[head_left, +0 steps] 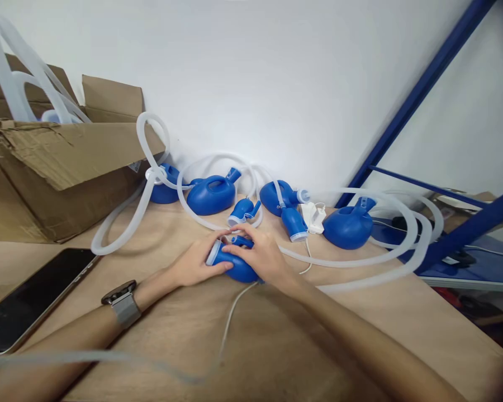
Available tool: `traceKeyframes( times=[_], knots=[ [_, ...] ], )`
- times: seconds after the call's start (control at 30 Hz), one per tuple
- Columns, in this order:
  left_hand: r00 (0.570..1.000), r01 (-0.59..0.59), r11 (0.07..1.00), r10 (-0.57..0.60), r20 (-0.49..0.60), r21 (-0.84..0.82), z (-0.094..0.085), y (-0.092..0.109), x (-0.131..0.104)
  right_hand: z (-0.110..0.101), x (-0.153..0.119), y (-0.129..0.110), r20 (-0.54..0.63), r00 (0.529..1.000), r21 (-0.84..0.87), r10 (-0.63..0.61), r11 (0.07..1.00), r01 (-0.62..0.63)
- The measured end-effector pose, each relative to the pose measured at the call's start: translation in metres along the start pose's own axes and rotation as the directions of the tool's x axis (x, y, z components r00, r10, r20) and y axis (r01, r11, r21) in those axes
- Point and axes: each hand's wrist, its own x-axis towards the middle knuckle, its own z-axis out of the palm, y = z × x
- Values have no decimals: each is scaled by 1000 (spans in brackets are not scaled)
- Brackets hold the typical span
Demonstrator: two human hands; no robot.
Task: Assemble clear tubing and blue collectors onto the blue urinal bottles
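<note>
Both hands rest on a blue plastic funnel cup [240, 270] with a whitish rim and a blue clip-like handle, lying on its side on the table. My left hand [199, 261] closes round the rim end, its thumb along the front of the cup. Over the top and right side curls my right hand [265, 258], fingers near the handle. The narrow end is partly hidden by that hand. Just behind lies a similar blue cup [240, 211], and another blue cup [294, 223] joined to a clear hose stands farther right.
Blue jugs [212, 196] with looped translucent hoses [352, 259] line the wall. A cardboard box [67, 173] with hoses stands left, above a black tablet-like device [36, 301]. A white power adapter [313, 216] sits at the back. A blue metal frame [411, 100] borders the right.
</note>
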Motion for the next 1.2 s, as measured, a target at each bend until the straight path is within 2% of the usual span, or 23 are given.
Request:
traceKeyframes(
  times=[0.13,0.27,0.37,0.47,0.53,0.67,0.8,0.87,0.97,1.03,1.1,1.17,1.2],
  knots=[
    [988,120,989,-128,-88,-87,-1,-1,-1,5,7,3,60,997,208,37,977,-49],
    [973,154,983,-169,-157,-101,-1,-2,-4,4,-11,24,91,993,182,70,979,-86],
    [979,98,993,-108,-175,-64,-1,-1,-2,5,-30,37,87,984,141,152,976,-164],
    [996,22,997,-15,-91,73,-4,1,0,6,-42,39,87,972,121,218,966,-228],
    [999,-18,988,26,-46,156,-8,1,2,7,-44,37,130,973,60,190,978,-199],
    [996,-85,946,90,-1,314,-16,0,3,8,-43,34,179,968,-170,176,975,-145],
    [994,-100,939,110,-14,330,-14,-1,0,13,-45,38,155,978,-240,138,966,-99],
    [994,-54,961,77,-77,271,-9,-1,-2,14,-47,39,149,980,-238,129,967,-91],
    [965,69,984,-24,-259,163,-3,0,-2,14,-49,39,164,977,-225,134,970,-95],
    [925,148,985,-107,-364,88,-1,2,0,14,-50,38,166,976,-218,139,971,-101],
    [889,228,973,-219,-402,-26,1,3,4,14,-50,39,154,976,-224,152,968,-115],
    [832,301,920,-381,-402,-250,6,4,8,14,-50,39,141,976,-232,167,964,-131],
    [791,323,862,-472,-389,-390,9,4,10,15,-50,39,134,976,-233,174,962,-139]
  ],
)
